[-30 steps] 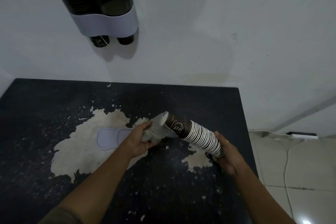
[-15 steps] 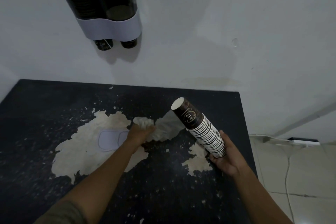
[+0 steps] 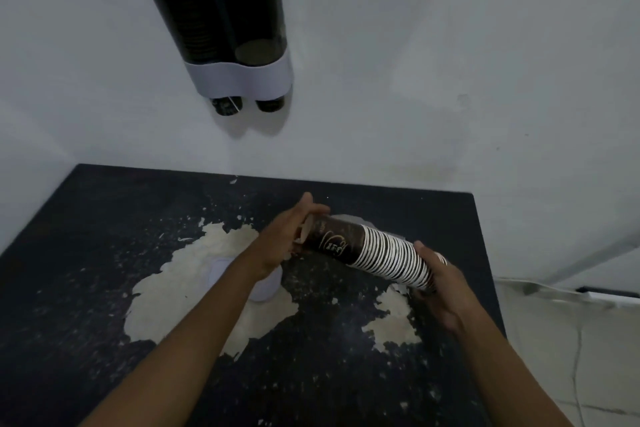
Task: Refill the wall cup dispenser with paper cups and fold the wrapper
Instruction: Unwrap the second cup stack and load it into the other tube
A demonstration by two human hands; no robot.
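Above a worn black table [image 3: 104, 218], a person held a nested stack of paper cups [image 3: 374, 255] nearly level between both hands. The left hand [image 3: 287, 236] met the stack's closed end, fingers extended over the top cup; how firmly it gripped could not be told in the dim light. The right hand [image 3: 440, 284] curled around the stack's open, striped end. A clear wrapper [image 3: 349, 218], partly hidden and hard to make out, appeared to lie on the table just behind the cups. The wall cup dispenser [image 3: 235, 45], its two dark tubes banded white, hung on the wall well above, cups showing at both outlets.
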